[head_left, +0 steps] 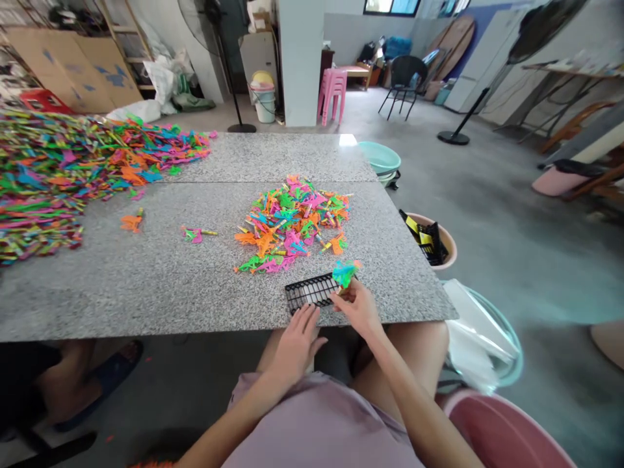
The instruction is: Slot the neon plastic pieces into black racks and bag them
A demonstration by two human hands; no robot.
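A small black plastic lattice tray (312, 290) lies near the front edge of the grey speckled table (209, 296). My left hand (295, 343) rests at the tray's near side, fingers stretched out and holding nothing. At the tray's right end, my right hand (361, 311) pinches a blue-and-green plastic toy (344, 273) by its gold tube-like end. Just beyond the tray is a loose heap of similar bright toys (292, 221) in orange, pink, green and blue. One orange toy (335, 244) lies at the heap's near right side.
A much larger heap of colourful toys and tubes (58, 175) covers the table's far left. Two stray toys, one orange (131, 221) and one pink-green (195, 234), lie between the heaps. Right of the table stand a tub of black trays (451, 250) and a pink tub (507, 429).
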